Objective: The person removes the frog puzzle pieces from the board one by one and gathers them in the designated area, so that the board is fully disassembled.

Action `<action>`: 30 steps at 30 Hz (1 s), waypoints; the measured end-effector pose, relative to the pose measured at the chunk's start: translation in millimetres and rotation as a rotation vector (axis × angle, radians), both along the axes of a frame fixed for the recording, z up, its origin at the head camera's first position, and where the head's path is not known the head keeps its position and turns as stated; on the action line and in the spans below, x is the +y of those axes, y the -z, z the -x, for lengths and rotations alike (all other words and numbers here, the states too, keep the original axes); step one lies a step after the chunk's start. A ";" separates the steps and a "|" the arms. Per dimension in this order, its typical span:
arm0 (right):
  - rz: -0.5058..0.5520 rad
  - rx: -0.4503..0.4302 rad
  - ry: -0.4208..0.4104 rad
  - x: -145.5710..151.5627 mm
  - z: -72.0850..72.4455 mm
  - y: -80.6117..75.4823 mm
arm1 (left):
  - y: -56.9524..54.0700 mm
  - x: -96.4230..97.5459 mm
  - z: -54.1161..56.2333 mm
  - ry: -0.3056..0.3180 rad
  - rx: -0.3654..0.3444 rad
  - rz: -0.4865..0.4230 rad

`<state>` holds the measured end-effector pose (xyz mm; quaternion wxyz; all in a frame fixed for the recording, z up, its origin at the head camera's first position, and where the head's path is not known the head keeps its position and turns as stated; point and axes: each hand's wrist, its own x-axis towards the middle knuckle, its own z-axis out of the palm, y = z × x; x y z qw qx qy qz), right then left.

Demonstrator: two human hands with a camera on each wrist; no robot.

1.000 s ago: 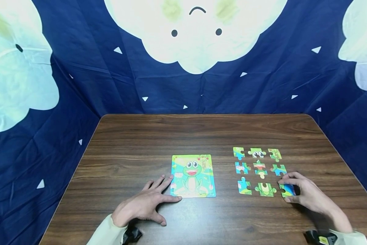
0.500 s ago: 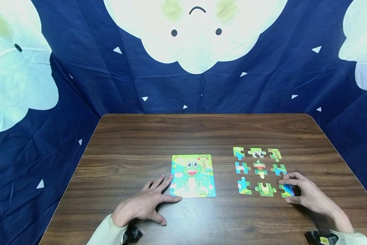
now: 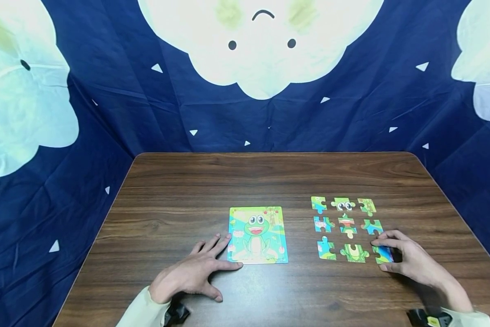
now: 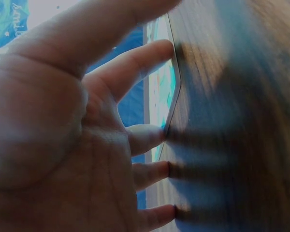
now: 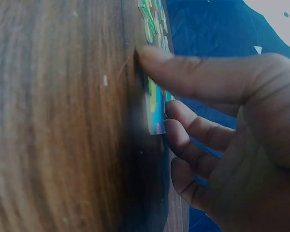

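A square frog picture board (image 3: 258,235) lies flat on the table. My left hand (image 3: 191,272) is spread beside it, fingers mostly straight, with the index and thumb tips touching its left and lower edges. In the left wrist view, fingertips meet the board's edge and the tabletop. To the right, my right hand (image 3: 412,259) holds a blue and green corner puzzle piece (image 3: 383,254) between thumb and fingers, flat on the table. The right wrist view shows the thumb (image 5: 157,60) at one side of that puzzle piece (image 5: 156,113) and curled fingers at the other; part is hidden.
Several other jigsaw pieces lie apart in rows, among them the frog's eyes piece (image 3: 343,204), mouth piece (image 3: 347,225) and belly piece (image 3: 354,253). The wooden table (image 3: 187,181) ends at a dark blue cloth (image 3: 155,113) with cloud shapes.
The corner piece under my right hand has shifted very slightly left since one second ago. Both hands hold almost the same place, and the board and other pieces have not moved.
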<state>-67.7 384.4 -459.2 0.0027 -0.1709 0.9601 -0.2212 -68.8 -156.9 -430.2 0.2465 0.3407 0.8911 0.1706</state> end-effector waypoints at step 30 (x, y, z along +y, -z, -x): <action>0.068 0.097 0.060 -75.1 55.0 -52.7 | 6.7 9.1 1.6 0.016 0.056 -0.015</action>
